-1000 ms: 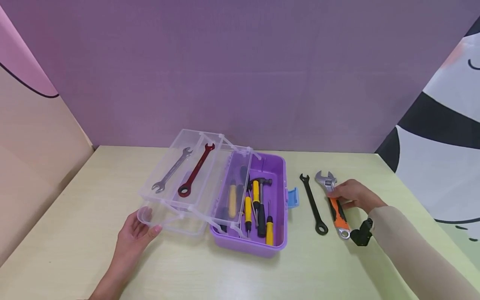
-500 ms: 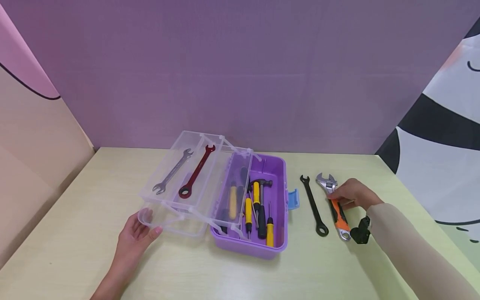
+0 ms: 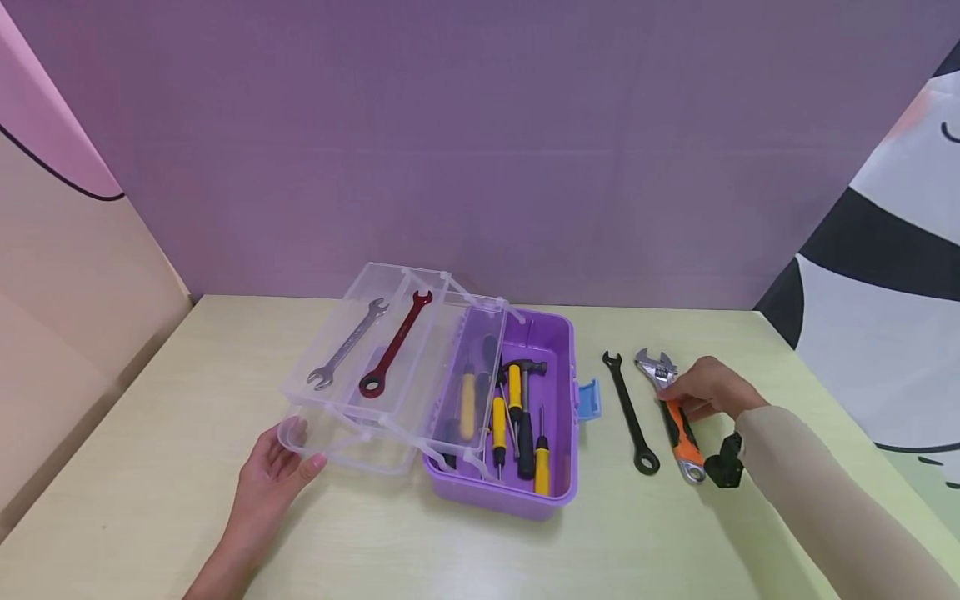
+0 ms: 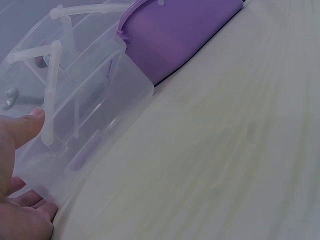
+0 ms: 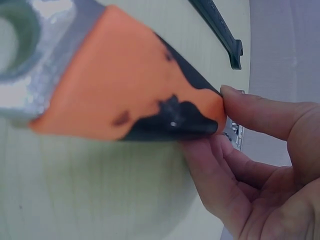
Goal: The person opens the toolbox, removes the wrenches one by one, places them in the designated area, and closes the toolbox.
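On the right of the head view, my right hand (image 3: 708, 389) pinches an adjustable wrench (image 3: 686, 446) with an orange and black handle. Thumb and fingers close on its upper handle in the right wrist view. Left of it lies a black combination wrench (image 3: 632, 417). My left hand (image 3: 272, 479) grips the end of the clear toolbox lid (image 3: 367, 457), thumb at the front side and fingertips partly seen through the plastic. A clear tray (image 3: 405, 392) above the lid bears a silver wrench (image 3: 347, 346) and a red combination wrench (image 3: 395, 346).
The purple toolbox (image 3: 502, 500) stands open mid-table, with a hammer (image 3: 527, 408), several yellow-handled screwdrivers (image 3: 542, 471) and other tools inside. A blue latch (image 3: 588, 400) sticks out on its right. The tray partly covers the box. A purple panel (image 3: 480, 150) rises behind the table.
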`<state>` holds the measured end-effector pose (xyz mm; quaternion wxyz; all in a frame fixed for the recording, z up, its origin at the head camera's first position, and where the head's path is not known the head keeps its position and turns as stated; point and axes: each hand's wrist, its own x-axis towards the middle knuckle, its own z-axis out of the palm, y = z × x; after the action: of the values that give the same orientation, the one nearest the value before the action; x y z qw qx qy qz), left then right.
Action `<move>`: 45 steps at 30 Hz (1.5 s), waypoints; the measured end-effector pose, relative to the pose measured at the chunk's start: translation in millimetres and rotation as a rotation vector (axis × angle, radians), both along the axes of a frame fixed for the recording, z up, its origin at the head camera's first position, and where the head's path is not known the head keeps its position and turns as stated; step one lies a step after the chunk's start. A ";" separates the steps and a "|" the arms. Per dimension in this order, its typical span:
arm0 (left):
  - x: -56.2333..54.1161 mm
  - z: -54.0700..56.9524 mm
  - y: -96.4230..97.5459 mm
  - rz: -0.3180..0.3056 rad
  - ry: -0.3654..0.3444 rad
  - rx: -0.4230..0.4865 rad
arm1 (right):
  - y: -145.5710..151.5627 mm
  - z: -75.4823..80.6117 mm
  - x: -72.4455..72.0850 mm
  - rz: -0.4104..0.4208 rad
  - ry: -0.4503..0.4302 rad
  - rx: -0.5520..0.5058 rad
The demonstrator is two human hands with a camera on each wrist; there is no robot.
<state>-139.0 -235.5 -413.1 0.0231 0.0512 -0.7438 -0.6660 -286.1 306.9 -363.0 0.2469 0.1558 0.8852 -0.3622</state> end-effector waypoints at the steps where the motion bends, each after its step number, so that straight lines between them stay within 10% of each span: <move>1: 0.2 -0.1 0.1 -0.001 0.001 0.004 | -1.3 1.5 1.4 -0.007 0.004 0.004; 45: -0.9 1.3 -0.6 -0.003 -0.011 -0.036 | -3.6 29.7 1.4 0.018 0.023 -0.035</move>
<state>-139.9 -236.2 -411.8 0.0189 0.0536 -0.7560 -0.6521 -284.7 303.3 -333.3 0.2428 0.1395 0.8827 -0.3774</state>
